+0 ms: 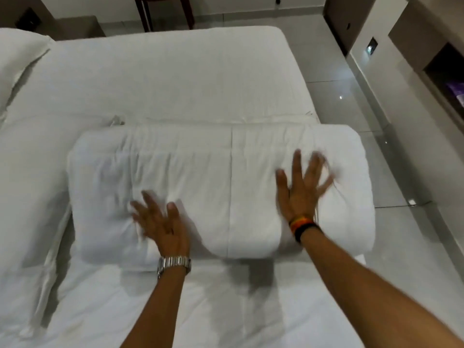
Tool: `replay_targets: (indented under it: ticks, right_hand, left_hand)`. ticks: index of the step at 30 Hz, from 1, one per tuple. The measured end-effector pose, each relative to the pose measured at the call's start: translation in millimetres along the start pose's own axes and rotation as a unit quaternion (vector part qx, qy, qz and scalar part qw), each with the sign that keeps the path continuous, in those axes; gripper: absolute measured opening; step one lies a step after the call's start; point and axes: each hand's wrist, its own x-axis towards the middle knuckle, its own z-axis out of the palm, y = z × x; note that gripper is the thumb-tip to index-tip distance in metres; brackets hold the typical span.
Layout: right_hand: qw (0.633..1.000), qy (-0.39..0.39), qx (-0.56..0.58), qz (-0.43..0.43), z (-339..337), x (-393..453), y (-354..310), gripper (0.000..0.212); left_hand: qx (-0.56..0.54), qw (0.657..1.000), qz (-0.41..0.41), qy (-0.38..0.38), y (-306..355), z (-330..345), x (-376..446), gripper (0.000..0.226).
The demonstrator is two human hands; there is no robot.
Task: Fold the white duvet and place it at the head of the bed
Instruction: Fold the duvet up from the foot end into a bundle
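Observation:
The white duvet (221,172) lies folded into a thick rectangular bundle across the middle of the bed (163,79), with its right end overhanging the bed's right edge. Both hands rest flat on top of it. My left hand (160,222), with a metal watch on the wrist, presses the near-left part, fingers spread. On the right part, my right hand (302,187), with a coloured wristband, lies with fingers spread and blurred. Neither hand grips the fabric.
White pillows (17,61) lie at the far left of the bed, and another white pillow (27,197) runs along its left side. A tiled floor (351,101) lies to the right, beside a wall unit (426,59). Dark wooden chair legs (148,13) stand beyond the bed.

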Motion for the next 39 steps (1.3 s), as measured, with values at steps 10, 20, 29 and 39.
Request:
replay_targets:
  ticks: [10, 20, 29, 39]
  right_hand:
    - [0.966, -0.069, -0.143, -0.202, 19.7, 32.7, -1.5, 0.081]
    - [0.911, -0.262, -0.223, -0.227, 96.1, 148.9, -15.2, 0.093]
    - [0.857, -0.263, -0.176, -0.406, 84.3, 267.1, -66.1, 0.108]
    - [0.865, -0.432, -0.029, -0.253, 171.6, 304.0, -85.4, 0.151]
  left_hand:
    - [0.306, 0.944, 0.109, -0.052, 28.3, 70.1, 52.7, 0.066]
    - [0.241, 0.969, -0.017, -0.050, 55.5, 97.5, 26.4, 0.076]
    - [-0.238, 0.870, -0.432, -0.019, 89.8, 121.7, -6.7, 0.139]
    - [-0.180, 0.895, -0.405, 0.050, 39.3, 155.3, 3.3, 0.138]
